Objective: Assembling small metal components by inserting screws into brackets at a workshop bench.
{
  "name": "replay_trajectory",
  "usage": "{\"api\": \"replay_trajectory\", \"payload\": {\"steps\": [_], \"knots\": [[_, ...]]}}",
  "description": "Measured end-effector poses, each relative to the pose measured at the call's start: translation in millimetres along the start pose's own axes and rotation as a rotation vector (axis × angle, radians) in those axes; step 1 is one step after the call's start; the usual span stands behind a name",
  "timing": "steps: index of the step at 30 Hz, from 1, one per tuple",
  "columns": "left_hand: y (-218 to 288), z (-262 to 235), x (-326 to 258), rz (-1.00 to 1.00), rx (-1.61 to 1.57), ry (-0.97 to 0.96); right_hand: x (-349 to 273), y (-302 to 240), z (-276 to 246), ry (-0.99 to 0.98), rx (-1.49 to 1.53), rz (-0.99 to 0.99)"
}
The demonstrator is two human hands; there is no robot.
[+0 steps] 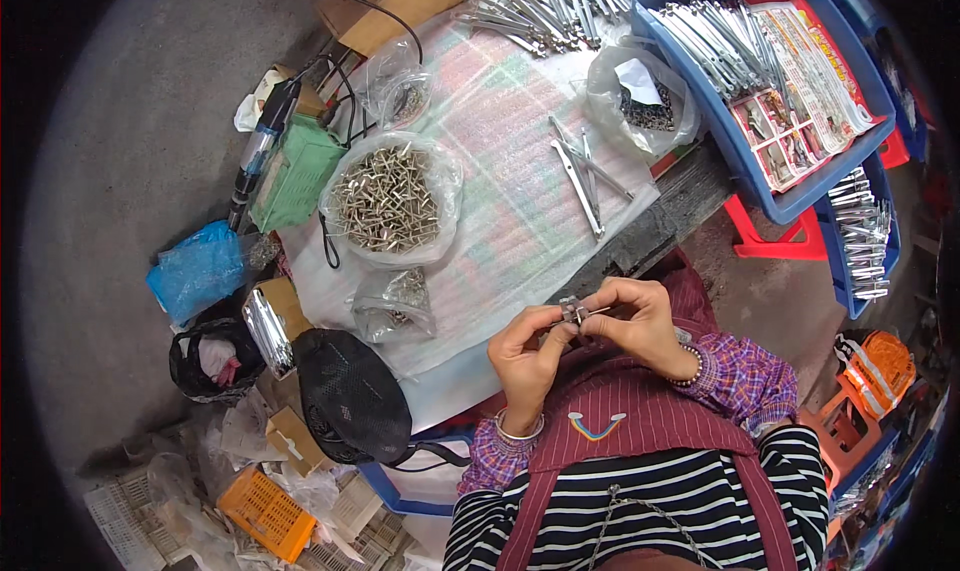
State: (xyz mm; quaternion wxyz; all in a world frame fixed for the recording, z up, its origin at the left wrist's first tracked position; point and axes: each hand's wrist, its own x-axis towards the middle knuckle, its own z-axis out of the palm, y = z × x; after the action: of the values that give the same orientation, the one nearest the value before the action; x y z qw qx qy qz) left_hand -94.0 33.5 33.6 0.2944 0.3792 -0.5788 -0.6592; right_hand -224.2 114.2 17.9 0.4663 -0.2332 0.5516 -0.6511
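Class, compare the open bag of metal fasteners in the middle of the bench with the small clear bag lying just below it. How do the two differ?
The open bag of metal fasteners is the larger one, its mouth rolled wide, piled full. The small clear bag is slimmer, crumpled and lying flat, with only a little hardware inside. The open bag sits farther from the left hand and right hand, which pinch a small metal part. Both are clear plastic and rest on the white foam sheet.
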Motion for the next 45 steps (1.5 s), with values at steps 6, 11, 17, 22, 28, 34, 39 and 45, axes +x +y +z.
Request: {"api": "replay_trajectory", "payload": {"steps": [6, 11, 17, 22, 28, 34, 39, 45], "knots": [[-4.3, -5.3, 2.3, -0.026, 0.026, -0.065, -0.4, -3.3, 0.2, 0.021, -0.035, 0.015], [1.0, -2.9, 3.6, -0.089, -0.025, -0.066, 2.2, -7.6, 0.1, 0.003, 0.030, 0.108], [-2.1, -3.3, 4.1, -0.101, -0.133, -0.027, 6.1, -5.7, -1.2, -0.053, 0.038, 0.074], [-3.2, -4.9, 3.5, -0.108, -0.155, -0.015, 5.2, -8.4, -0.3, -0.087, 0.017, 0.084], [-1.3, -4.6, 1.3, -0.115, -0.165, -0.008, 2.1, -3.3, -1.5, -0.146, 0.010, 0.075], [5.6, -13.8, 1.3, -0.187, -0.326, -0.087, -1.0, -6.8, -13.2, -0.228, -0.322, -0.161], [16.7, -22.6, -5.3, -0.252, -0.330, -0.274, 6.6, -21.1, -18.0, -0.245, -0.556, -0.515], [30.3, -15.8, -10.7, -0.244, -0.170, -0.205, 26.7, -43.2, -8.2, -0.119, -0.657, -0.710]]}}
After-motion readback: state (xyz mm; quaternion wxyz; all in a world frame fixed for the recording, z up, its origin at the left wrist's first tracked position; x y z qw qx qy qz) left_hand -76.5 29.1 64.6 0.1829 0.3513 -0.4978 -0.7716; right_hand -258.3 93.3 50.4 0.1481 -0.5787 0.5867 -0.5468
